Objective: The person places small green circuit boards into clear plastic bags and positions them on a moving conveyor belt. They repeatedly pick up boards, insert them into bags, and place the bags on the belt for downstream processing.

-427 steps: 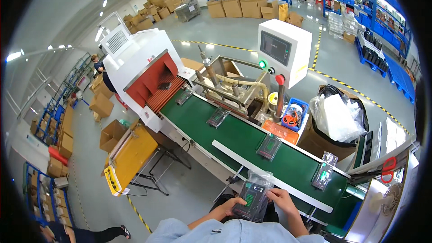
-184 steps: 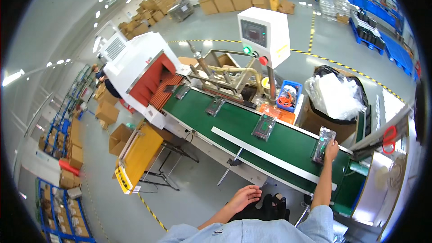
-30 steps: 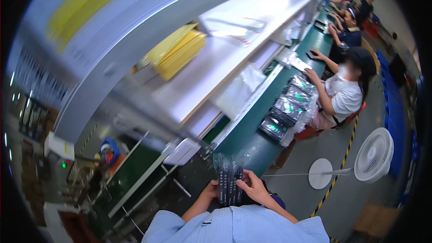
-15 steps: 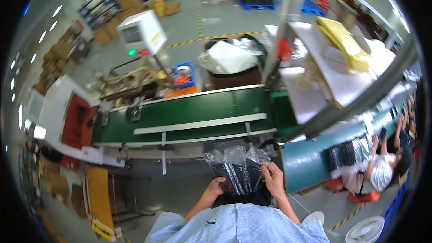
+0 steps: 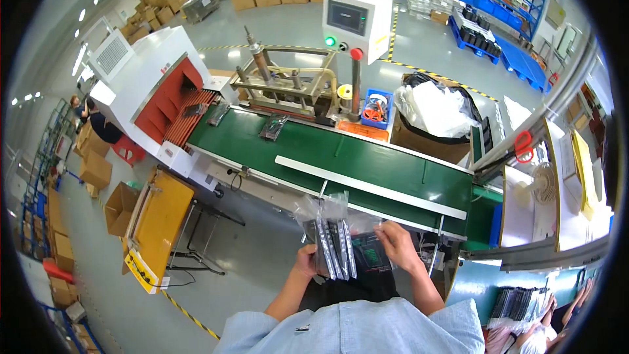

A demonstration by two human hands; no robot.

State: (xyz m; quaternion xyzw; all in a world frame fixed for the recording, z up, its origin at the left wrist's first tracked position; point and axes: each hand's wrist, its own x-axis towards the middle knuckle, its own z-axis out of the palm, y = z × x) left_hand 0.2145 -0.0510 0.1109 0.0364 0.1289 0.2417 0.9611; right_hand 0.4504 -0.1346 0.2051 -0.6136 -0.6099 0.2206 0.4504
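Note:
Several flat black items in clear plastic bags point(image 5: 335, 242) stand side by side in front of my body, their narrow edges with pale markings facing up. My left hand point(image 5: 306, 261) grips this bundle at its left side. One bagged item with a dark face and green print point(image 5: 371, 255) leans outward at the right of the bundle. My right hand point(image 5: 398, 247) is closed on the edge of its clear bag. Loose plastic sticks up at the top of the bundle. Just beyond lies a green conveyor belt point(image 5: 367, 164), carrying bagged items point(image 5: 274, 126) near its left end.
A white machine with a red curtained opening point(image 5: 167, 95) stands at the belt's left end. Behind the belt are a control box point(image 5: 357, 23) and a blue bin point(image 5: 377, 108). A yellow-topped table point(image 5: 160, 223) is at left. Co-workers sit at the lower right beside stacked black items point(image 5: 517, 305).
My view has turned left, bringing the machine and control box further into sight. The right-hand bagged item now leans outward and shows its face. Both hands keep their hold.

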